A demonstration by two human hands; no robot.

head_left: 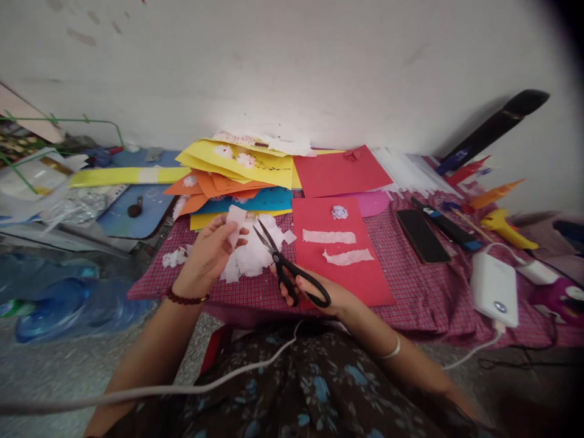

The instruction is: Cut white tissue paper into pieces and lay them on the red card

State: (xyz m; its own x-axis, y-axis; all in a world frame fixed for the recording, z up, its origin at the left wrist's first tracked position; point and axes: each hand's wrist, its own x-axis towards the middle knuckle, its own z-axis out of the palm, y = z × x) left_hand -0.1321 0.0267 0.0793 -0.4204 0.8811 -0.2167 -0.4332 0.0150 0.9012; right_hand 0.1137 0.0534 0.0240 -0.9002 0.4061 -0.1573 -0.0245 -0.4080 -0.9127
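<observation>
Between the thumb and fingers of my left hand [214, 249] is a small strip of white tissue paper [236, 222], held upright. My right hand [314, 289] has its fingers in the handle loops of black scissors [283, 261]. The blades are parted and point up and left, just right of the tissue strip and apart from it. Beneath both hands lies a heap of white tissue scraps [258, 252]. Right of the scissors, a red sheet [314, 216] bears two pale tissue strips [328, 236] and a small speckled paper flower [339, 212].
Yellow [201, 155], orange and blue sheets are stacked behind the scraps. Another red sheet [337, 173] lies at the back. To the right are a phone [422, 236], a box cutter [444, 224], a yellow glue gun [506, 228] and a white power bank [494, 289]. A white cable [228, 380] crosses my lap.
</observation>
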